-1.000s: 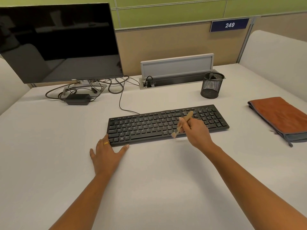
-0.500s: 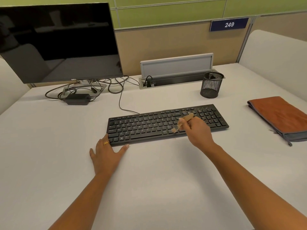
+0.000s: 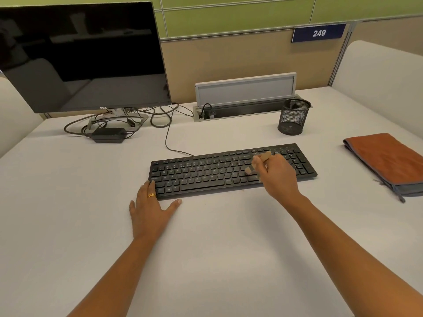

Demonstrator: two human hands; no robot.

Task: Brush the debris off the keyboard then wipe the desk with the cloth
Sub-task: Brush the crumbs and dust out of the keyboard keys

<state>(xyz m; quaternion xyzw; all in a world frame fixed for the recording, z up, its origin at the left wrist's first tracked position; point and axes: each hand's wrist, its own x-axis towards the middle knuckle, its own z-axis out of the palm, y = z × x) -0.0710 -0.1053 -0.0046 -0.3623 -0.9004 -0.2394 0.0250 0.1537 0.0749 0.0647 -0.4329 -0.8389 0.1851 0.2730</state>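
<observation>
Nearer to us than our right hand (image 3: 275, 179), open desk (image 3: 229, 259) gives wide room to pass. To that hand's right a free strip runs up to the folded cloth (image 3: 386, 161). Beyond the hand stands the mesh cup (image 3: 293, 118). To the hand's left, the keyboard (image 3: 201, 177) and our left hand (image 3: 150, 211), resting at its near corner, stand in the way.

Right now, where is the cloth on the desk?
In the head view, the cloth lies folded on the right side of the desk, to the right of the keyboard and the mesh cup, touching neither.
</observation>
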